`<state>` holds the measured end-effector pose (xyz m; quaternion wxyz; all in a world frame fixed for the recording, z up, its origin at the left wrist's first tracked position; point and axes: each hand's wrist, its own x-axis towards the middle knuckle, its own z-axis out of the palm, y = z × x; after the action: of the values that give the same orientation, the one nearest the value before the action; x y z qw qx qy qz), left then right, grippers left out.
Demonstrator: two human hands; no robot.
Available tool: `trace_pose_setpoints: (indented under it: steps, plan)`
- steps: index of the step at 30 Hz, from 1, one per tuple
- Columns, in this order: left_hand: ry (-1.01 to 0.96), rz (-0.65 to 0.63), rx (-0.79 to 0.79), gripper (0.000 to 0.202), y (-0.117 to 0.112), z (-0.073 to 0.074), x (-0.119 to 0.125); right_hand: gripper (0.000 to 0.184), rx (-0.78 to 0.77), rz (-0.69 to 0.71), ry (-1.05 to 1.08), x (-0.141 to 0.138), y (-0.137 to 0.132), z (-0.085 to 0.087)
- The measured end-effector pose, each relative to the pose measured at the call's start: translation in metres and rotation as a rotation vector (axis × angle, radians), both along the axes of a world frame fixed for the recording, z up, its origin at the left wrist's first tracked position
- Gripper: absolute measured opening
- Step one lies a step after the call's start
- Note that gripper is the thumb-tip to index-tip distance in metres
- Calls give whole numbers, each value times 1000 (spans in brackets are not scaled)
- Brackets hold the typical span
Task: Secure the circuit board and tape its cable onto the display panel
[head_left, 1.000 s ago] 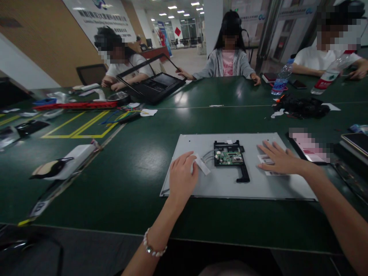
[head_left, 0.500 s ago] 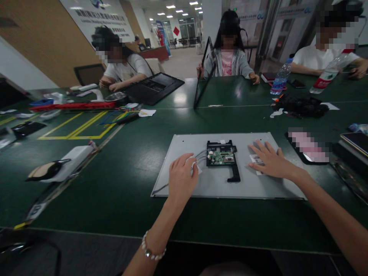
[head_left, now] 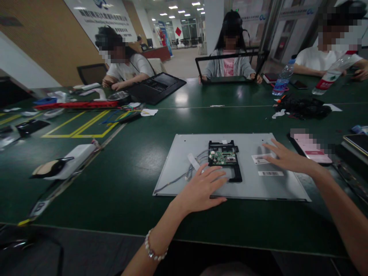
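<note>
A grey metal panel (head_left: 253, 184) lies flat on the green table (head_left: 138, 161) in front of me. A black bracket with a green circuit board (head_left: 224, 158) sits at the panel's middle, and thin cables (head_left: 184, 177) run from it to the left. My left hand (head_left: 202, 189) rests flat on the panel just below and left of the board, fingers spread, holding nothing. My right hand (head_left: 284, 158) lies flat on the panel's right part, fingertips beside a white label (head_left: 261, 159). A barcode sticker (head_left: 270, 173) lies under my right wrist.
Three people sit at the far side; the middle one holds a black screen frame (head_left: 230, 57) upright. A black open casing (head_left: 156, 87), coloured wires (head_left: 120, 115), water bottles (head_left: 281, 79), a black cable pile (head_left: 301, 107) and a phone (head_left: 310, 147) lie around. A white device (head_left: 66, 163) sits at left.
My left hand slid right and down, off the white tape and cables, toward the board. My right hand shifted right, uncovering the labels. The person opposite lifted the frame to face me.
</note>
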<state>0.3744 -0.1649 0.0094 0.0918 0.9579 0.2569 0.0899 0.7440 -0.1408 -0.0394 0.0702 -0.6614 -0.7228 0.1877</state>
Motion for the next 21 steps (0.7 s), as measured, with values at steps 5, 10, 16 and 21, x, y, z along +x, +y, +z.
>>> trace_pose_setpoints:
  steps: [5,10,16,21]
  plan:
    - [51,-29,-67,49,2,-2,-2,73,-79,-8,-24,-3,1,-1]
    - [56,-36,-116,47,4,-2,-1,69,-19,18,-22,-3,2,-3]
    - [46,-8,-123,49,3,1,-2,63,1,1,-26,-4,2,-4]
    - [35,42,-123,49,1,5,-6,62,41,-6,19,-11,0,-2]
